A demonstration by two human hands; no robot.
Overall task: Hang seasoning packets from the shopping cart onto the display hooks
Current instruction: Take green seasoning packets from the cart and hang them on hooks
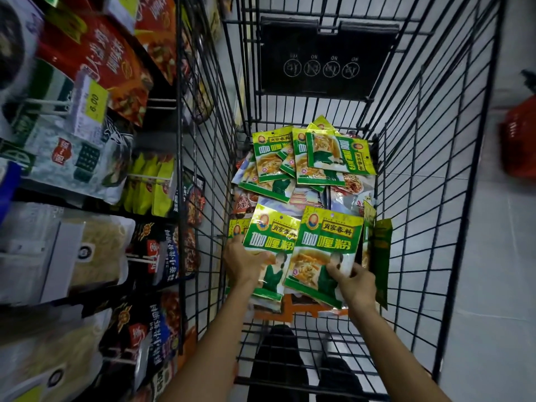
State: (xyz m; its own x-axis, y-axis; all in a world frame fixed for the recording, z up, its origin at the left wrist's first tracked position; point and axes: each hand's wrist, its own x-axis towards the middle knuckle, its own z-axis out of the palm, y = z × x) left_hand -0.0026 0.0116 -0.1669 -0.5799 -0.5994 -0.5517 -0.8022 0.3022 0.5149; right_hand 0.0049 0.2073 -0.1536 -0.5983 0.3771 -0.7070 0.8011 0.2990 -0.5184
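Inside the black wire shopping cart (420, 169) lie several green-and-yellow seasoning packets (313, 158) in a loose pile. My left hand (243, 261) grips a small stack of these packets (269, 245) by its lower left side. My right hand (355, 282) pinches the lower right corner of another packet (324, 250), which overlaps the left stack. Both are held just above the cart's floor, near its close end. To the left, white display hooks (145, 259) stick out from the shelf among hanging goods.
Further green packets (377, 256) stand on edge against the cart's right wall. The display on the left carries red sauce pouches (95, 53), noodle bags (95, 248), dark packets (162, 250) and a yellow price tag (95, 104). A red basket (519, 140) sits on the floor at right.
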